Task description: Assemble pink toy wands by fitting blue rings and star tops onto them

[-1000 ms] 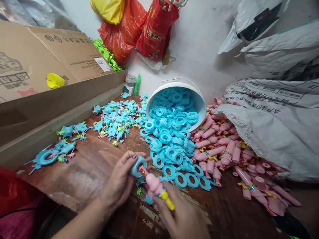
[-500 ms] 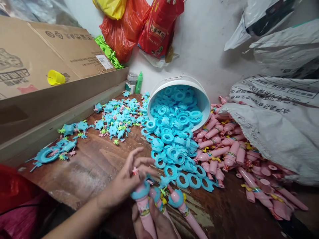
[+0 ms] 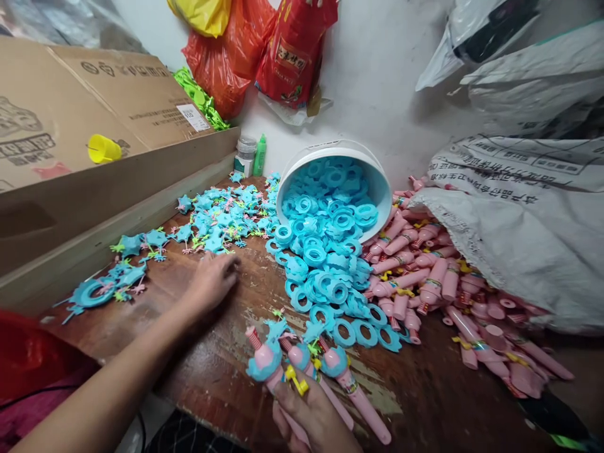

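My right hand [image 3: 309, 406] is wrapped round the handle of a pink toy wand [image 3: 270, 370], which has a blue scalloped ring, a striped tip and a yellow piece at its side. Two more pink wands with blue rings, a middle wand [image 3: 302, 358] and a right wand [image 3: 352, 390], lie beside it on the table. Small blue star pieces [image 3: 277, 327] lie by their tips. My left hand [image 3: 213, 280] is at the near edge of a pile of blue star pieces [image 3: 214, 220] with pink and green ends. Its fingers are curled, and what they hold, if anything, is hidden.
A white bucket [image 3: 384, 189] lies on its side, spilling blue rings [image 3: 325, 286] onto the wooden table [image 3: 189, 377]. Pink wands [image 3: 431, 283] spill from a white woven sack [image 3: 533, 251] at right. A cardboard box [image 3: 108, 94] stands at left. Plastic bags [image 3: 292, 56] hang behind.
My left hand has moved from the held wand's tip, up and left to the star pile. My right hand still holds the wand, now tilted further left, with its yellow piece showing.
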The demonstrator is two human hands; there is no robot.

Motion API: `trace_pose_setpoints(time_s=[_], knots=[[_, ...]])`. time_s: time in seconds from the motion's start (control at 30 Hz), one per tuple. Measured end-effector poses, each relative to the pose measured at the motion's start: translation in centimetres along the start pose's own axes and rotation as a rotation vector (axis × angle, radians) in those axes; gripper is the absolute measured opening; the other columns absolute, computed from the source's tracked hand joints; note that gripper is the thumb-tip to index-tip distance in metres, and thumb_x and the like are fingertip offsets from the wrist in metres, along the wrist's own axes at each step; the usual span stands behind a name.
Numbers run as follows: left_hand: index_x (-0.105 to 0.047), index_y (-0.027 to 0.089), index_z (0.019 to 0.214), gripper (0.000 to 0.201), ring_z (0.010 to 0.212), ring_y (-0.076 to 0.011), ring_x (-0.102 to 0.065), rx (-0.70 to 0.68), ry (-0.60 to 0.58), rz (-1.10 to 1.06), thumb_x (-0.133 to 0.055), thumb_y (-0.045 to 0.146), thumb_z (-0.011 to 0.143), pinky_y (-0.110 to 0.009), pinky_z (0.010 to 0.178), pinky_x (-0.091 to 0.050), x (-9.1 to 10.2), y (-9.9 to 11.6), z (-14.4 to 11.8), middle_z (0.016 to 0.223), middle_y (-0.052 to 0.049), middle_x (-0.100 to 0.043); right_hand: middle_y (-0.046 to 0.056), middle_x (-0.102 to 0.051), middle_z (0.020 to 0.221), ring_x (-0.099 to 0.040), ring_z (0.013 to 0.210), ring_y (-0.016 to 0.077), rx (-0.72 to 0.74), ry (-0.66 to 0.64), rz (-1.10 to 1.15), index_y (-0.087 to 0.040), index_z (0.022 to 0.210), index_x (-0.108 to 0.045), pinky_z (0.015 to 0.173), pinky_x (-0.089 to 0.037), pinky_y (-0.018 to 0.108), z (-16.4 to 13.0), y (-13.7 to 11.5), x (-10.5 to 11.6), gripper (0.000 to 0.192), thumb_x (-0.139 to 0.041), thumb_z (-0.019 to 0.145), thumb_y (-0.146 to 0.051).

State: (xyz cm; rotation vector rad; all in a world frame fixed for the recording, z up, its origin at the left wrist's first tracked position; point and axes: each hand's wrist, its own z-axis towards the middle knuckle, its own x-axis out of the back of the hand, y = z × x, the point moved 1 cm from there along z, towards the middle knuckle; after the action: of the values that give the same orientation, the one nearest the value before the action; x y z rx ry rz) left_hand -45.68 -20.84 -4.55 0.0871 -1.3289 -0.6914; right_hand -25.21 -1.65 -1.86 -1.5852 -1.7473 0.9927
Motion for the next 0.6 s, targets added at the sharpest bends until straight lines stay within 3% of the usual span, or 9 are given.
trace_pose_setpoints(time_s=[0.07,0.13,0.2,0.27,0.4,0.5,0.6], knots=[[-0.065,0.024,0.109,0.031,0.095,-0.0238,-0.058,-0.033,0.002,-0.047,-0.055,0.013,0.082,-0.037,0.086,-0.050,-0.4,0.4,-1.4,0.103,-0.005,-0.065,-0.006,-0.050,0.058,-0.037,0.044,0.0038,-0.009,-0.027,-0.065,-0.017,0.089,-0.059,0.041,-0.020,0.019,-0.4,0.2,0.0,0.071,-0.062,0.073,-0.086],[-0.064,0.023,0.114,0.033,0.104,-0.0271,-0.056,-0.009,0.082,-0.037,-0.054,0.015,0.084,-0.040,0.090,-0.050,-0.3,0.1,-1.7,0.110,-0.008,-0.061,-0.005,-0.051,0.059,-0.039,0.049,0.0053,0.002,-0.045,-0.076,-0.017,0.087,-0.059,0.045,-0.022,0.021,-0.5,0.7,-0.2,0.073,-0.063,0.069,-0.087],[-0.064,0.022,0.118,0.034,0.118,-0.0332,-0.049,0.063,0.174,0.001,-0.058,0.023,0.085,-0.047,0.100,-0.046,0.0,-0.9,-0.7,0.124,-0.012,-0.057,-0.006,-0.049,0.057,-0.038,0.050,0.0064,0.007,-0.059,-0.044,-0.017,0.090,-0.059,0.047,-0.021,0.022,-0.4,1.5,-0.4,0.074,-0.064,0.068,-0.087],[-0.064,0.024,0.122,0.035,0.126,-0.0346,-0.046,0.155,0.176,0.009,-0.058,0.031,0.089,-0.050,0.107,-0.040,0.3,-2.3,0.9,0.132,-0.013,-0.055,-0.007,-0.047,0.056,-0.037,0.051,0.0073,0.008,-0.059,0.024,-0.017,0.094,-0.060,0.048,-0.020,0.022,-0.2,2.2,-0.6,0.074,-0.065,0.069,-0.086],[-0.065,0.023,0.121,0.035,0.114,-0.0328,-0.057,0.283,0.084,-0.007,-0.056,0.032,0.088,-0.049,0.103,-0.044,0.2,-4.8,3.3,0.118,-0.012,-0.061,-0.005,-0.049,0.057,-0.036,0.049,0.0060,0.021,-0.008,-0.015,-0.019,0.079,-0.055,0.050,-0.021,0.022,-0.1,2.8,-1.0,0.069,-0.061,0.072,-0.087],[-0.065,0.022,0.126,0.045,0.104,-0.0328,-0.062,0.339,0.088,0.010,-0.061,0.027,0.081,-0.046,0.094,-0.050,-0.1,-5.3,2.6,0.117,-0.014,-0.058,-0.006,-0.049,0.056,-0.036,0.048,0.0056,0.037,0.010,-0.051,-0.019,0.076,-0.052,0.048,-0.022,0.022,-0.1,2.8,-1.0,0.070,-0.058,0.071,-0.089],[-0.066,0.022,0.124,0.042,0.093,-0.0286,-0.064,0.351,0.088,0.007,-0.059,0.028,0.082,-0.041,0.088,-0.052,0.0,-5.0,1.0,0.107,-0.011,-0.058,-0.007,-0.048,0.055,-0.036,0.044,0.0051,0.027,0.017,-0.031,-0.019,0.082,-0.054,0.044,-0.021,0.020,-0.2,2.7,-0.8,0.068,-0.060,0.072,-0.087]])
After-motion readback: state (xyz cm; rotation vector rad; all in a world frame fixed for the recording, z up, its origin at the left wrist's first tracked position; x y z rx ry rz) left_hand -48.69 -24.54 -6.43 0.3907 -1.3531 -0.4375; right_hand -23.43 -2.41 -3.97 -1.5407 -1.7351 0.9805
